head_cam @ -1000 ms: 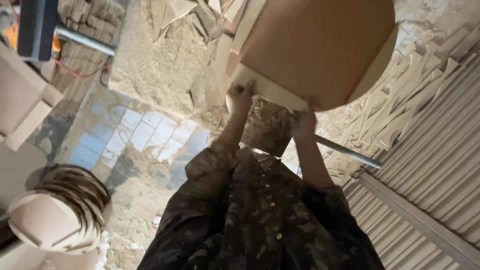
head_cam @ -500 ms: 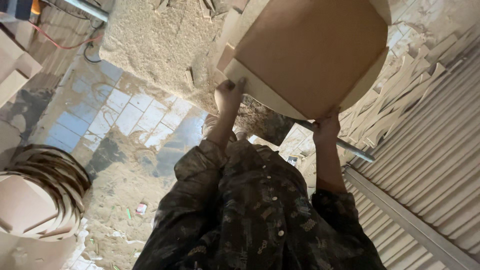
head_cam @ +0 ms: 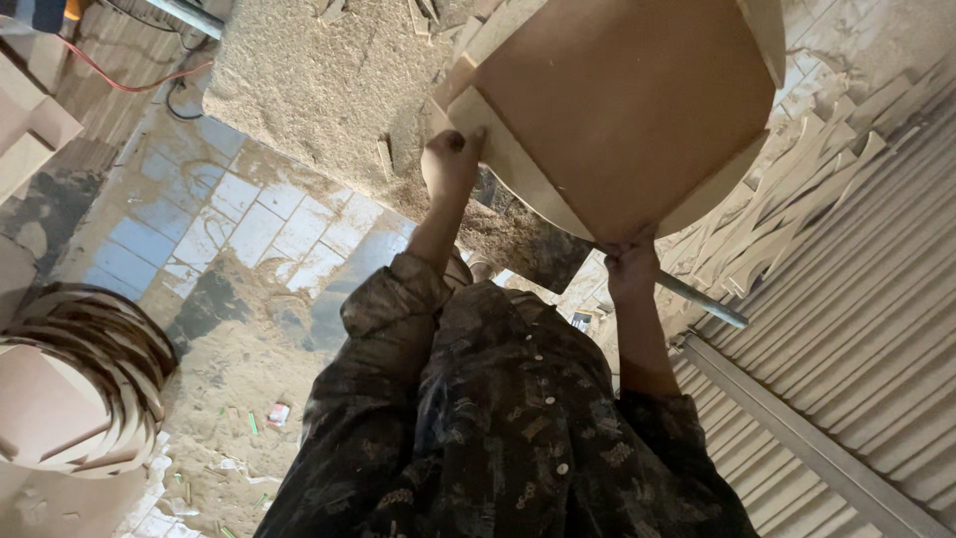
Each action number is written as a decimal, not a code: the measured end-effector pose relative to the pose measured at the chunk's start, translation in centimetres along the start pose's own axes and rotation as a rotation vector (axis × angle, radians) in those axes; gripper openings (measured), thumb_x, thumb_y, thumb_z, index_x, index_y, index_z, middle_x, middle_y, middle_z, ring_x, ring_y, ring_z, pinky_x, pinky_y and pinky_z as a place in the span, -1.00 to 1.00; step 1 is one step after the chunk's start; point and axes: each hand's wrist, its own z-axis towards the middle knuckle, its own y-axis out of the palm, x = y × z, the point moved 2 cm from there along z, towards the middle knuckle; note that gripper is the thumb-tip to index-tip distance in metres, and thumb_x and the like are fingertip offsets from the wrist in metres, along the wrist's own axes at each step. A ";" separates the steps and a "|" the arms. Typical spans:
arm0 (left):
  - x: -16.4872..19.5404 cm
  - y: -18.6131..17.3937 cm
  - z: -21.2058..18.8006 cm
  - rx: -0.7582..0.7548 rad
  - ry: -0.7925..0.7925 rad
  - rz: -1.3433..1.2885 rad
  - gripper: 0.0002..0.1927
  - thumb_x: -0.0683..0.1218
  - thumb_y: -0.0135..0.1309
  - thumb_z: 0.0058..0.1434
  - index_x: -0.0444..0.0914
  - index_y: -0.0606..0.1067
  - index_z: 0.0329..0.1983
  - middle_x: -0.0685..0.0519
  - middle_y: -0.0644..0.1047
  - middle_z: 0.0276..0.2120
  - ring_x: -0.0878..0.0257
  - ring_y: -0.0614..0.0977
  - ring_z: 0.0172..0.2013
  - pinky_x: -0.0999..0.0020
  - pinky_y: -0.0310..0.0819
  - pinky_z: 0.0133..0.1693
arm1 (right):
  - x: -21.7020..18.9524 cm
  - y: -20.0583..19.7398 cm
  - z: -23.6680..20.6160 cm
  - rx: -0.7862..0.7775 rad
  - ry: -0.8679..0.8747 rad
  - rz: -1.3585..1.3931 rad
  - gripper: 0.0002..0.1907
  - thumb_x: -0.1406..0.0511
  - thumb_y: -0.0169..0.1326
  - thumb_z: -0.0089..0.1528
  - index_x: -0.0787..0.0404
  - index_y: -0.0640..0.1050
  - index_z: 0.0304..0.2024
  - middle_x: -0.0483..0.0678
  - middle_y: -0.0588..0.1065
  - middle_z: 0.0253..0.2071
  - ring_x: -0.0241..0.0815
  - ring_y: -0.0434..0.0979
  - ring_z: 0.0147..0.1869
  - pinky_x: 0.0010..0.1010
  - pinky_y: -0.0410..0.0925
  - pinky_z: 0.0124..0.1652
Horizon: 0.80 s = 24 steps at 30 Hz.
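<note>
Tiled floor, sawdust heap on it; stacked curved wooden rings, offcut strips

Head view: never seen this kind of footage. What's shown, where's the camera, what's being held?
No machine here: a person wears one camera on the head, looking down past a dark patterned shirt at bare hands. The left hand and right hand grip the lower edge of a stack of flat wooden boards, brown face toward the camera. Below is a tiled floor covered with sawdust. A pile of curved cut wood pieces sits at the left, a corrugated metal wall runs along the right.
</note>
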 end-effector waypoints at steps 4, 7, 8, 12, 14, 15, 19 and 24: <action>0.5 0.4 -0.3 0.095 0.061 -0.053 -0.56 0.18 0.28 0.15 -0.31 0.65 -0.45 -0.02 0.67 -0.53 0.23 0.69 -0.56 0.30 0.59 -0.42 | 0.8 0.6 -0.4 -0.031 0.064 0.100 -0.54 -0.16 -0.13 0.39 -0.04 0.47 0.07 -0.26 0.52 -0.24 -0.37 0.43 -0.33 -0.59 0.14 -0.52; 0.4 1.2 -1.3 -0.021 -0.098 -0.190 -0.55 0.20 0.17 0.25 -0.29 0.65 -0.39 -0.02 0.68 -0.50 0.19 0.70 -0.52 0.26 0.62 -0.39 | 1.2 0.6 -0.7 -0.109 0.036 0.153 -0.59 -0.18 -0.09 0.41 -0.09 0.45 -0.02 -0.29 0.40 -0.40 -0.37 0.37 -0.40 -0.59 0.16 -0.53; 0.4 1.6 -1.7 -0.089 -0.170 -0.270 -0.55 0.19 0.16 0.25 -0.31 0.65 -0.38 -0.05 0.67 -0.51 0.14 0.70 -0.50 0.21 0.61 -0.37 | 1.3 0.5 -0.8 -0.145 0.013 0.165 -0.61 -0.19 -0.07 0.42 -0.11 0.43 -0.06 -0.29 0.34 -0.47 -0.37 0.34 -0.43 -0.59 0.16 -0.54; 1.0 2.5 -3.1 -0.064 -0.006 -0.232 -0.60 0.14 0.17 0.25 -0.33 0.58 -0.27 -0.10 0.64 -0.48 0.09 0.70 -0.46 0.16 0.57 -0.36 | 2.1 0.0 -0.8 -0.021 0.091 0.107 -0.61 -0.18 -0.11 0.35 -0.11 0.42 -0.15 -0.29 0.36 -0.44 -0.35 0.33 -0.43 -0.57 0.14 -0.55; 1.2 2.8 -3.5 -0.027 0.039 -0.220 -0.60 0.12 0.17 0.26 -0.35 0.58 -0.28 -0.12 0.63 -0.49 0.07 0.69 -0.46 0.14 0.55 -0.37 | 2.4 0.0 -0.6 -0.059 0.095 0.134 -0.60 -0.17 -0.10 0.39 -0.08 0.43 -0.17 -0.29 0.30 -0.48 -0.35 0.34 -0.40 -0.56 0.16 -0.53; 1.3 2.9 -3.7 0.002 0.075 -0.244 -0.60 0.11 0.17 0.26 -0.36 0.56 -0.25 -0.11 0.64 -0.46 0.06 0.69 -0.45 0.14 0.55 -0.37 | 2.5 0.0 -0.5 -0.053 0.108 0.145 -0.59 -0.18 -0.09 0.38 -0.07 0.43 -0.19 -0.28 0.29 -0.49 -0.34 0.34 -0.41 -0.55 0.16 -0.54; 1.4 3.4 -3.9 -0.016 -0.008 -0.172 -0.59 0.11 0.21 0.28 -0.38 0.58 -0.33 -0.14 0.63 -0.51 0.04 0.69 -0.50 0.14 0.55 -0.37 | 2.7 0.3 -0.1 -0.139 0.103 0.186 -0.59 -0.15 -0.03 0.41 -0.03 0.40 -0.24 -0.26 0.28 -0.49 -0.32 0.31 -0.40 -0.56 0.15 -0.53; 1.6 3.7 -3.6 0.030 0.050 -0.296 -0.65 0.07 0.20 0.24 -0.34 0.60 -0.24 -0.08 0.67 -0.45 0.12 0.73 -0.46 0.22 0.59 -0.37 | 2.7 0.2 0.0 -0.156 0.132 0.165 -0.66 -0.07 -0.01 0.41 -0.01 0.43 -0.18 -0.25 0.33 -0.43 -0.34 0.30 -0.38 -0.57 0.15 -0.52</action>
